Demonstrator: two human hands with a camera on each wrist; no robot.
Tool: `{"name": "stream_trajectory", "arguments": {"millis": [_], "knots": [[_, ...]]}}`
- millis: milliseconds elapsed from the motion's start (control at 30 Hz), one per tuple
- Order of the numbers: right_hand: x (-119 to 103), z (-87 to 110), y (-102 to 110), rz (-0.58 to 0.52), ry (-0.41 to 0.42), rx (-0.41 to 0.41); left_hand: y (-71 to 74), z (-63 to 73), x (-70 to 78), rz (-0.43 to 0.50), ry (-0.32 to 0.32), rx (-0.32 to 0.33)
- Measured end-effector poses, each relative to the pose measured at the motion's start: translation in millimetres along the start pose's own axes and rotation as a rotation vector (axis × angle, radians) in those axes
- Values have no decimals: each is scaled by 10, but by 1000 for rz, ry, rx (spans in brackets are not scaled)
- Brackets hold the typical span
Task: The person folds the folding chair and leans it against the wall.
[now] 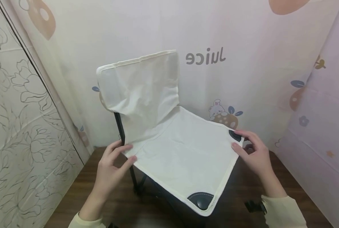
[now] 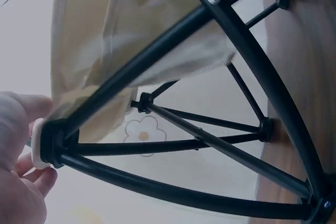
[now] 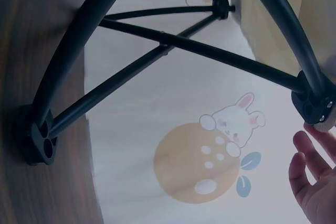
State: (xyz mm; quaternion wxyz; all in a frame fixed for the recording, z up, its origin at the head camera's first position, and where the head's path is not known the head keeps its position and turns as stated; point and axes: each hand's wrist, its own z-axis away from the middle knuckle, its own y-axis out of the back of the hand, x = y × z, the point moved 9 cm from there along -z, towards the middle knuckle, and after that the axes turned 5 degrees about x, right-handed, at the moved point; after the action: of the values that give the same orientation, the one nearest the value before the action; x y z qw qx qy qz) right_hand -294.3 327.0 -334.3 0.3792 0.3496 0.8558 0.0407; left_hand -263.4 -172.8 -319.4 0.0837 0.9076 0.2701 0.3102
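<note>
At eight o'clock on white folding chair (image 1: 183,142), cloth edge is held by left hand (image 1: 108,167), thumb and fingers curled about it; at three, dark-patched corner (image 1: 234,136) is pinched by right hand (image 1: 256,155). Chair is set upright mid-scene. Risks, as judged: chair could be tipped by uneven pull; fingertips could be nipped at joints if frame (image 2: 184,196) were folded. Materials: hemmed cloth, faintly creased; backrest (image 1: 141,85) at eleven, rumpled; frame tubes black, curved, riveted; wood-grain surface (image 1: 76,198) beneath.

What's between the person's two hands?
In the head view, the chair's white fabric seat stretches between the left hand and the right hand; nothing lies on it there.
</note>
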Motion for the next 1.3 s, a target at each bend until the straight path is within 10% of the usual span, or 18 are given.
{"name": "stream_trajectory", "arguments": {"millis": [1300], "knots": [[-35, 285, 176, -138, 19, 81, -159, -187, -331, 113, 107, -74]]}}
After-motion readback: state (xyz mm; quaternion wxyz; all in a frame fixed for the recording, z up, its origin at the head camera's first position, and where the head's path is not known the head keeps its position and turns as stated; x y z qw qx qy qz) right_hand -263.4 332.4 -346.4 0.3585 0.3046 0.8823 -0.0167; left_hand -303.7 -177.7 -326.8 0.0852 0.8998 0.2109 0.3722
